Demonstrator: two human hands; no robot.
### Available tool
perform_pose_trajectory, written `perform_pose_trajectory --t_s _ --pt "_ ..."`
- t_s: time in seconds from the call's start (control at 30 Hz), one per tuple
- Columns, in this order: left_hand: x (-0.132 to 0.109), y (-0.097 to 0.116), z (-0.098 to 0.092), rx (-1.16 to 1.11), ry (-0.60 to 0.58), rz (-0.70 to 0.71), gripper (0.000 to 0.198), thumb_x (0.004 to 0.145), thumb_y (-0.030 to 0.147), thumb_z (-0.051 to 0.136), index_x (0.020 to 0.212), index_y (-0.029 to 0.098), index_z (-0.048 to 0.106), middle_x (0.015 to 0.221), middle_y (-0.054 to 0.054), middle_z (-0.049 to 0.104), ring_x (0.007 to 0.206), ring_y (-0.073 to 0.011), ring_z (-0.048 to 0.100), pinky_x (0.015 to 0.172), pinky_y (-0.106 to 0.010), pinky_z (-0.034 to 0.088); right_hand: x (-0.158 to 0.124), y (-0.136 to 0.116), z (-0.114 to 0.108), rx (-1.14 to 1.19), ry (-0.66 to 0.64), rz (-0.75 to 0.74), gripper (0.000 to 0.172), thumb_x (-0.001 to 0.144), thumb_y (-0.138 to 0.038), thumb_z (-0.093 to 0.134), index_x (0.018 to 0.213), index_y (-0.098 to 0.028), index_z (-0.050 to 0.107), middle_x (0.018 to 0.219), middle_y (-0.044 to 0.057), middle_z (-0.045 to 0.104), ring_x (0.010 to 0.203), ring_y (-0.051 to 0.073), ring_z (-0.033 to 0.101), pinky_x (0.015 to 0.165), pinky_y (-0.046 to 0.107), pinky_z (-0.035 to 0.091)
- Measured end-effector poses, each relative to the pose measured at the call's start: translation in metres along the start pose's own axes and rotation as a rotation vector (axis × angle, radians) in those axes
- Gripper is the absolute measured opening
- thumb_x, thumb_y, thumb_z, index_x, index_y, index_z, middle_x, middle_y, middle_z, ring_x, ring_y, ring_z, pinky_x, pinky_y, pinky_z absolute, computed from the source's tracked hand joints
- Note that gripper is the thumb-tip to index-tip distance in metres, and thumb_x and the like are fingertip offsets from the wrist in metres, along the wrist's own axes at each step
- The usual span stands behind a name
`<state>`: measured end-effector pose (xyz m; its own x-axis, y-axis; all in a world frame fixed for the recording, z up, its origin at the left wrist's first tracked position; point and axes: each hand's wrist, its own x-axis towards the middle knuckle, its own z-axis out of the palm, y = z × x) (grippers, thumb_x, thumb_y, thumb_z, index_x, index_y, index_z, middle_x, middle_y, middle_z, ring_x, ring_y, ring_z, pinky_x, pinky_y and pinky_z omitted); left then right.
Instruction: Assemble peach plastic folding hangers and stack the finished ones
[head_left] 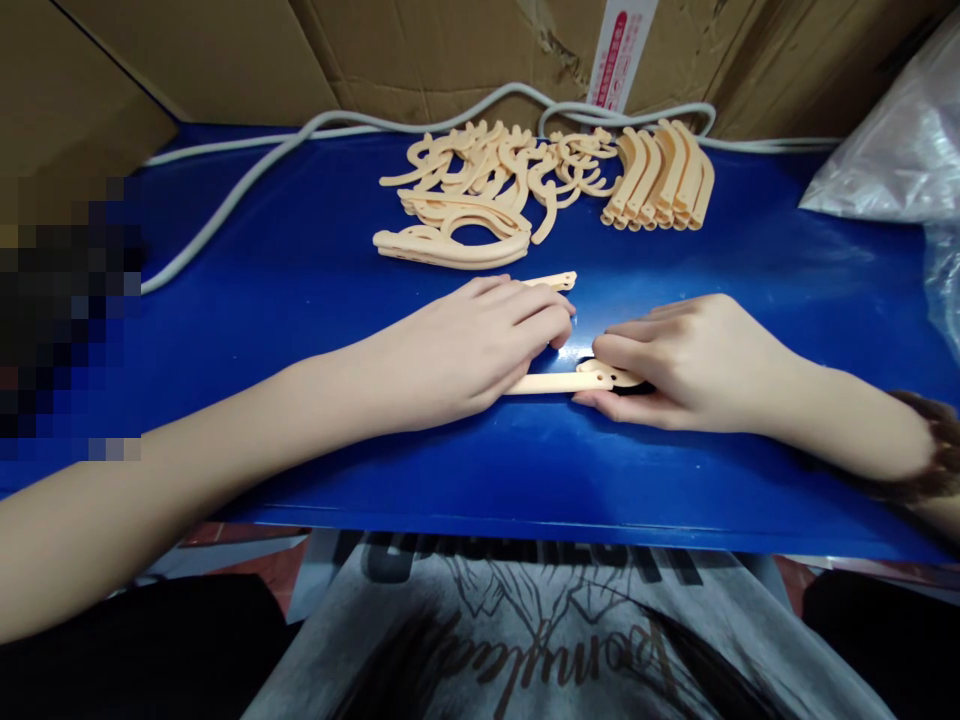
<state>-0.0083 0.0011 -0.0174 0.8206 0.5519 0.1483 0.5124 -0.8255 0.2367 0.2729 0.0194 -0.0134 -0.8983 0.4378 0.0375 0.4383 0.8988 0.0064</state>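
My left hand point(487, 345) lies palm down over beige plastic hanger parts, fingers curled around them. From under it a straight hanger arm point(555, 383) with a holed end points right, and the tip of another beige piece point(559, 281) shows past the fingers. My right hand point(675, 360) pinches a smaller beige hanger piece point(611, 373) between thumb and fingers. That piece meets the holed end of the arm, overlapping it. The palms hide most of the held parts.
Behind my hands lie folded hangers point(450, 250), a pile of loose curved hooks point(480, 160) and a row of hanger arms point(660, 180). A white cable point(255, 200) crosses the blue table point(450, 480). Cardboard point(450, 50) stands behind; a plastic bag point(892, 150) sits right.
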Motion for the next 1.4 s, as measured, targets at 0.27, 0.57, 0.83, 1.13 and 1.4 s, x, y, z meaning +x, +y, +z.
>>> perform_pose_trajectory --t_s 0.27,0.57,0.83,1.13,1.4 --pt "-0.0004 -0.0001 -0.0015 -0.017 -0.013 -0.009 0.037 0.115 0.015 0.035 0.133 0.017 0.068 0.158 -0.017 0.071 0.137 -0.0326 0.070 0.121 -0.048 0.053 0.0002 -0.0003 -0.0004 -0.008 -0.010 0.003 0.060 0.120 -0.061 0.032 0.083 -0.024 0.060 0.068 0.004 0.062 0.061 0.019 0.046 0.065 0.036 0.026" --pt "-0.0009 -0.0004 0.0007 0.026 -0.001 0.018 0.039 0.115 0.015 0.034 0.133 0.015 0.068 0.155 -0.017 0.072 0.139 -0.0350 0.070 0.119 -0.048 0.054 0.0006 -0.0004 -0.0013 0.003 -0.007 -0.007 0.062 0.121 -0.061 0.029 0.082 -0.024 0.058 0.066 0.004 0.060 0.061 0.019 0.044 0.064 0.036 0.024" --pt "-0.0011 -0.0005 0.0002 0.029 0.005 0.008 0.039 0.115 0.015 0.033 0.134 0.015 0.068 0.157 -0.018 0.071 0.142 -0.0352 0.069 0.121 -0.049 0.053 0.0014 -0.0001 -0.0002 0.007 -0.030 0.009 0.064 0.121 -0.064 0.027 0.082 -0.024 0.058 0.067 0.005 0.060 0.062 0.019 0.044 0.066 0.036 0.024" --pt "-0.0016 -0.0013 0.0016 0.017 0.022 0.027 0.037 0.116 0.014 0.035 0.135 0.015 0.067 0.156 -0.018 0.071 0.141 -0.0344 0.070 0.123 -0.048 0.053 0.0014 0.0005 -0.0005 0.035 -0.013 0.003 0.059 0.120 -0.061 0.033 0.080 -0.023 0.056 0.068 0.004 0.059 0.060 0.017 0.040 0.065 0.035 0.023" --pt "-0.0021 -0.0025 0.0008 0.029 0.038 0.043 0.038 0.116 0.013 0.035 0.134 0.012 0.069 0.156 -0.020 0.072 0.142 -0.0369 0.071 0.122 -0.050 0.055 0.0017 -0.0005 -0.0006 0.034 -0.009 0.008 0.061 0.120 -0.063 0.030 0.079 -0.024 0.053 0.067 0.004 0.060 0.060 0.017 0.041 0.065 0.035 0.023"
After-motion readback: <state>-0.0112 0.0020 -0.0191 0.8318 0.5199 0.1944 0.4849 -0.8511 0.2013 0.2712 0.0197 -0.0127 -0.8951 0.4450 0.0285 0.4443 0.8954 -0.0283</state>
